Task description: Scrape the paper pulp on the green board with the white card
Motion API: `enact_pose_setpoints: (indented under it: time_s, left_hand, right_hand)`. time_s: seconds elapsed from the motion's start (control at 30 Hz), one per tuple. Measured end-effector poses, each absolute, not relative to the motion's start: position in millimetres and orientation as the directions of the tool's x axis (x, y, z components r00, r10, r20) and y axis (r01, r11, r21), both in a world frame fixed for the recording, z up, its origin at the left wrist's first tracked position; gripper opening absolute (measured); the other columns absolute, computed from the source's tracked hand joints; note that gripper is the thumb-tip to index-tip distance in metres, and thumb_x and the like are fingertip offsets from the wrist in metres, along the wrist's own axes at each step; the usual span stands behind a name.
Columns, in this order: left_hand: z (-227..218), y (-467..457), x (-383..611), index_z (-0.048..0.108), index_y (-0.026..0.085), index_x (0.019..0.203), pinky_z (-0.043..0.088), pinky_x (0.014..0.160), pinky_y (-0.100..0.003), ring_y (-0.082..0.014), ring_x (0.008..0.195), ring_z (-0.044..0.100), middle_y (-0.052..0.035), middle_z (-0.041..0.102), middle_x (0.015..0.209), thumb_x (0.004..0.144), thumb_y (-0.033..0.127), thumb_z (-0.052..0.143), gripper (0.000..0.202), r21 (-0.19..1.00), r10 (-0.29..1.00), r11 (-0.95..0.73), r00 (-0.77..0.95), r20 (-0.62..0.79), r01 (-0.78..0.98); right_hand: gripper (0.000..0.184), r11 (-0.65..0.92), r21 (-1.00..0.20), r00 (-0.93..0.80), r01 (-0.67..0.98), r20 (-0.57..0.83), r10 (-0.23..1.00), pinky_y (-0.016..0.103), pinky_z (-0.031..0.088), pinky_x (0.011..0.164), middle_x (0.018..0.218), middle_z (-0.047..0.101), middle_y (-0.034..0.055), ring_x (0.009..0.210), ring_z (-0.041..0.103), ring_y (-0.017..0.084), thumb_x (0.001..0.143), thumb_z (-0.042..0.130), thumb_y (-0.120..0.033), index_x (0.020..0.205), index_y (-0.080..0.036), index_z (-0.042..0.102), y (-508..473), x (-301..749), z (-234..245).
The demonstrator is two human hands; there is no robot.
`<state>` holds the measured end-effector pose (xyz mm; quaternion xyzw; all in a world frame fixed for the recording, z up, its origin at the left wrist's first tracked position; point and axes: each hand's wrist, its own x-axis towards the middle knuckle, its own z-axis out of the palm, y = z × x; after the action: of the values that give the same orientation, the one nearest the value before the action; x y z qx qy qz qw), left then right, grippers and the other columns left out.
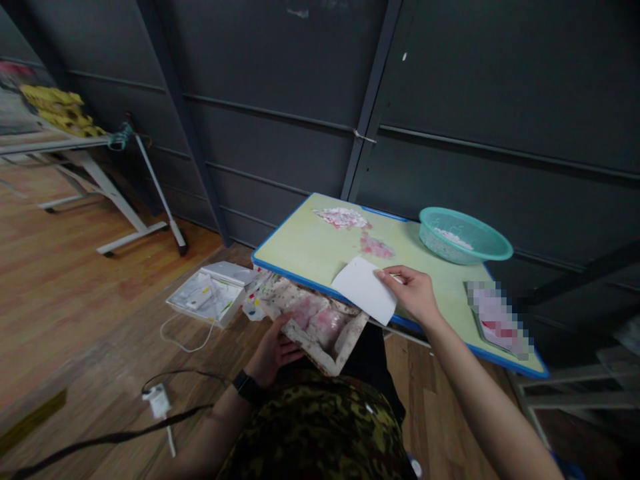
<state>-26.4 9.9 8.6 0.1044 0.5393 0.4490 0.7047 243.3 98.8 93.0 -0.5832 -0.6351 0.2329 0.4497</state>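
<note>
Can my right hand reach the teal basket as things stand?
Probably yes. The right hand, pinching a paper, rests on the table near the basket, and only bare table lies between them. The left hand holds a box.

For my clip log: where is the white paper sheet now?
Head view, centre: the white paper sheet overhangs the near edge of the table, held by the right hand, above the box.

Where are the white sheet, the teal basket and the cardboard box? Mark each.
white sheet (364, 291): head view, middle of the sheet.
teal basket (431, 241): head view, left wall.
cardboard box (350, 341): head view, right wall.
</note>
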Motion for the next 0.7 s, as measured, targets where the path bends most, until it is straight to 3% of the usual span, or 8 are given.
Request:
enact_pose_setpoints:
  time_s: [0.27, 0.7]
  left_hand:
    - [10.0, 9.8, -25.9, 0.060, 0.016, 0.107, 0.059, 0.072, -0.037, -0.0234, 0.075, 0.072, -0.0120, 0.073, 0.090, 0.085, 0.039, 0.055, 0.032, 0.619, 0.741, 0.588, 0.038, -0.671, -0.521]
    - [10.1, 9.4, -25.7, 0.061, 0.016, 0.106, 0.059, 0.071, -0.036, -0.0220, 0.070, 0.071, -0.0095, 0.073, 0.082, 0.084, 0.038, 0.057, 0.031, 0.618, 0.734, 0.591, 0.028, -0.679, -0.519]
  right_hand:
    - [0.042, 0.182, -0.847, 0.097, 0.500, 0.263, 0.960, 0.026, 0.039, 0.046, 0.065, 0.069, 0.0079, 0.054, 0.054, 0.016, 0.063, 0.072, -0.057, 0.070, -0.015, 0.074, 97.3, 249.2, 97.7]
    - [0.043, 0.186, -0.850, 0.100, 0.492, 0.267, 0.958, 0.027, 0.039, 0.047, 0.063, 0.068, 0.0070, 0.052, 0.053, 0.015, 0.062, 0.073, -0.057, 0.069, -0.015, 0.073, 101.6, 244.6, 96.2]
